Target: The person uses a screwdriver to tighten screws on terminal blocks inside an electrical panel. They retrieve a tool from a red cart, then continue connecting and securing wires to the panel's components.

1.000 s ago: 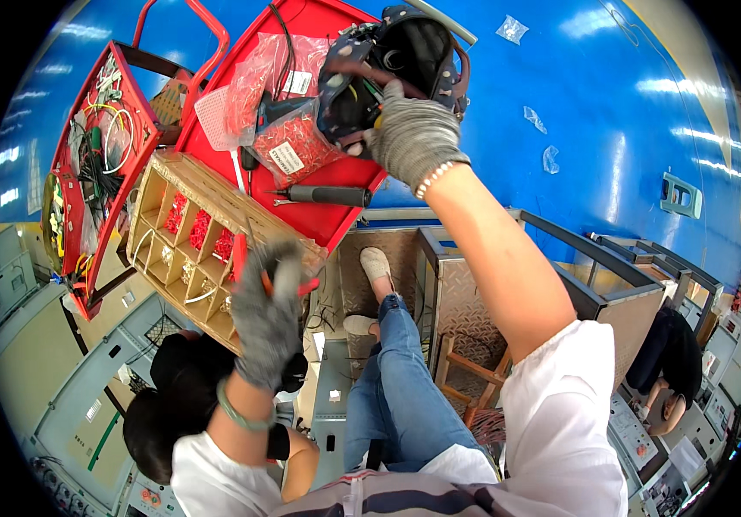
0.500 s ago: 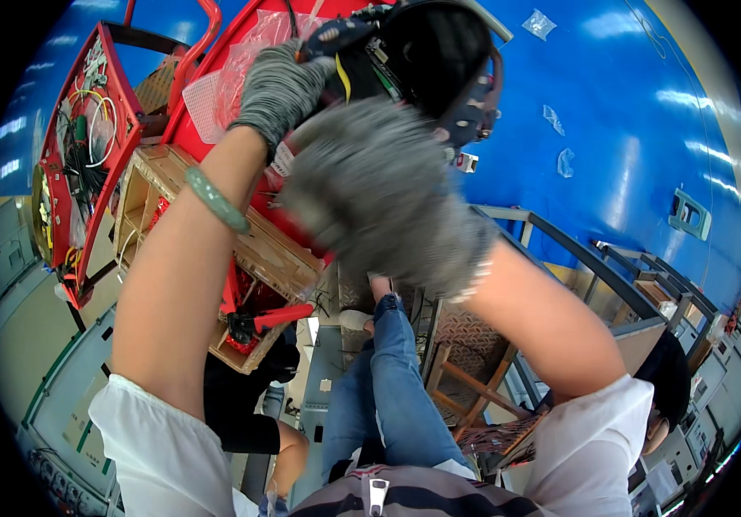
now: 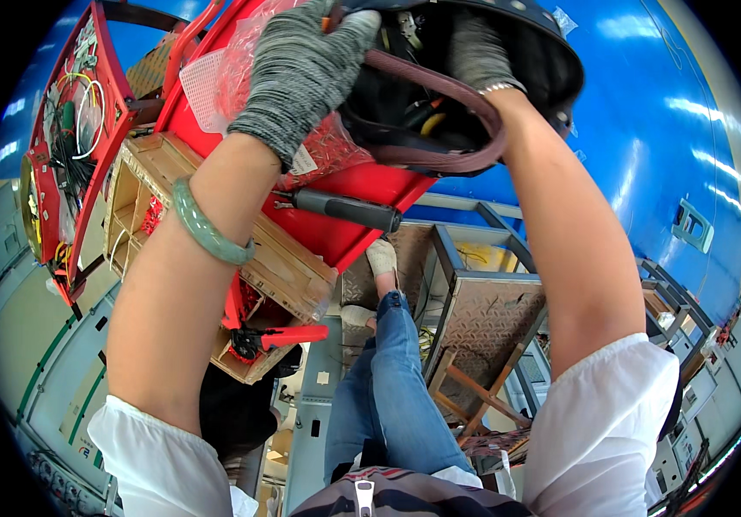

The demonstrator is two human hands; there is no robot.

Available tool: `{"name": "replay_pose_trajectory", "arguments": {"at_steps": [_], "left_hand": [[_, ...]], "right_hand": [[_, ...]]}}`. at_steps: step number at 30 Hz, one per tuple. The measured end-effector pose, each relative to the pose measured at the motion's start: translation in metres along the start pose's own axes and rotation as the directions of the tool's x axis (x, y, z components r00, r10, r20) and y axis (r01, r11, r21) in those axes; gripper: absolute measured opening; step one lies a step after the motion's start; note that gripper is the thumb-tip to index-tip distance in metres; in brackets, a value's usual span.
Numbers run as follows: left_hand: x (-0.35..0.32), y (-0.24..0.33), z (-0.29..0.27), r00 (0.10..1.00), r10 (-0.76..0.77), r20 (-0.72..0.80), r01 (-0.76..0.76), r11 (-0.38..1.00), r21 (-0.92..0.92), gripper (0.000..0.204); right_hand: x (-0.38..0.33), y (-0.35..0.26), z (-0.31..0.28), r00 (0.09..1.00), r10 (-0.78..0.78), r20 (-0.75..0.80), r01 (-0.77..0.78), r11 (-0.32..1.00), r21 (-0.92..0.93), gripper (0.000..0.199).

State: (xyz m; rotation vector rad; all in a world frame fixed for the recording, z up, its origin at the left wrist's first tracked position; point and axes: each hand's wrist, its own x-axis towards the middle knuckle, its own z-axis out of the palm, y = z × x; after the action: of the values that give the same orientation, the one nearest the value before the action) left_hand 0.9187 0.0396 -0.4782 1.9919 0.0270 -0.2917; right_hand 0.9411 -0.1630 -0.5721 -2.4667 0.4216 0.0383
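Note:
A dark tool bag [image 3: 551, 65] with a brown strap handle [image 3: 439, 82] gapes at the top of the view. My right hand [image 3: 478, 56], in a grey knit glove, reaches down inside it; its fingers are hidden among the contents. Beside the bag's left side, my left hand [image 3: 306, 73], gloved alike, is closed around something with a small orange part [image 3: 332, 17]; the rest of it is covered. A dark grey handled tool [image 3: 344, 209] lies below the bag on the red surface [image 3: 349, 241].
Left of centre, a wooden box [image 3: 288, 271] holds red-handled pliers [image 3: 280, 336]. A red frame cart [image 3: 112, 185] with cables stands farther left. Clear plastic bags [image 3: 327, 146] lie by my left hand. Metal frames [image 3: 491, 284] stand right of my legs, on the blue floor's [image 3: 620, 164] near side.
My right hand has moved up and right into the bag, uncovering the grey tool. My left hand has shifted slightly up and right. The bag's strap now faces me.

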Motion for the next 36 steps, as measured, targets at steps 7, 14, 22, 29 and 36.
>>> {"name": "replay_pose_trajectory", "arguments": {"at_steps": [7, 14, 22, 29, 36], "left_hand": [[0.000, 0.002, 0.006, 0.999, 0.040, 0.037, -0.038, 0.997, -0.060, 0.019], [0.005, -0.006, 0.003, 1.000, 0.012, 0.003, -0.012, 0.991, -0.130, 0.021], [-0.005, 0.002, -0.007, 0.996, -0.026, 0.080, 0.036, 0.991, -0.131, 0.024], [-0.005, 0.008, -0.005, 0.988, -0.065, 0.141, 0.090, 0.980, -0.179, 0.024], [-0.009, 0.007, -0.005, 0.988, -0.068, 0.136, 0.107, 0.946, -0.305, 0.023]], "right_hand": [[0.031, 0.020, 0.008, 0.932, -0.320, 0.169, 0.359, 0.762, -0.539, 0.036], [-0.029, 0.008, -0.050, 0.777, -0.098, 0.622, 0.536, 0.621, -0.572, 0.049], [-0.012, -0.014, -0.027, 0.898, -0.340, 0.278, 0.430, 0.808, -0.402, 0.031], [0.022, -0.012, -0.010, 0.809, -0.347, 0.475, 0.508, 0.819, -0.267, 0.033], [0.035, 0.040, -0.023, 0.692, -0.420, 0.587, 0.722, 0.407, -0.560, 0.031]]}}
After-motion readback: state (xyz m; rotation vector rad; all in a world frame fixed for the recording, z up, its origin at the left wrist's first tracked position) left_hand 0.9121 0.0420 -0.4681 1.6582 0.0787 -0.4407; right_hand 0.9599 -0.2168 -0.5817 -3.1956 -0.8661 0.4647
